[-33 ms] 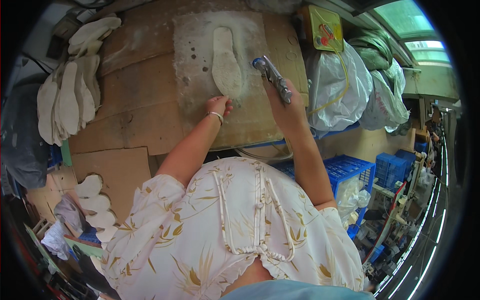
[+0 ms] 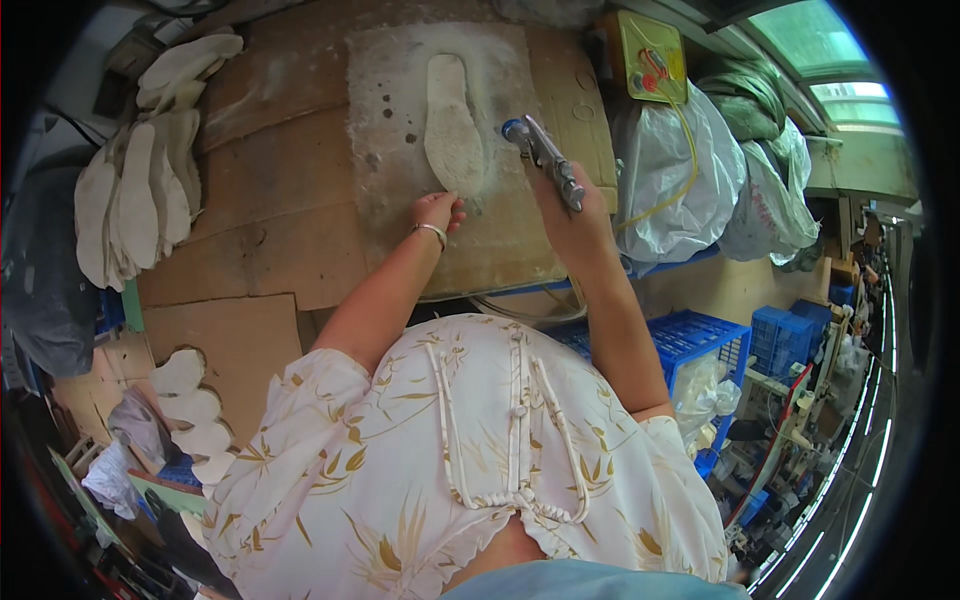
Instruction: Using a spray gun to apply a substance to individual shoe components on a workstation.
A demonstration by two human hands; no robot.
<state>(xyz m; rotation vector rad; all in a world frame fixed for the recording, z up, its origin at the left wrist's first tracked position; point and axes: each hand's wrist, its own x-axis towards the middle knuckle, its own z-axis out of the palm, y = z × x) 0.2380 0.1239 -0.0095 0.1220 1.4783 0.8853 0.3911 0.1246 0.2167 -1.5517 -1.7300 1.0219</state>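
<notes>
A cream-coloured insole lies flat on a whitened, residue-covered sheet on the bench, its wider end toward me. My left hand, with a bracelet on the wrist, is closed at that near end, thumb and fingertips pinching its edge. To the right of the insole, my right hand grips a metal spray gun. The gun's blue-ringed head is raised and points up and left, apart from the insole. My right fingers are partly hidden behind the gun and the palm.
Stacked insoles lie at the left, and more pale pieces sit on cardboard at lower left. Cardboard covers the bench. A yellow container, a yellow hose and plastic bags are at the right, above a blue crate.
</notes>
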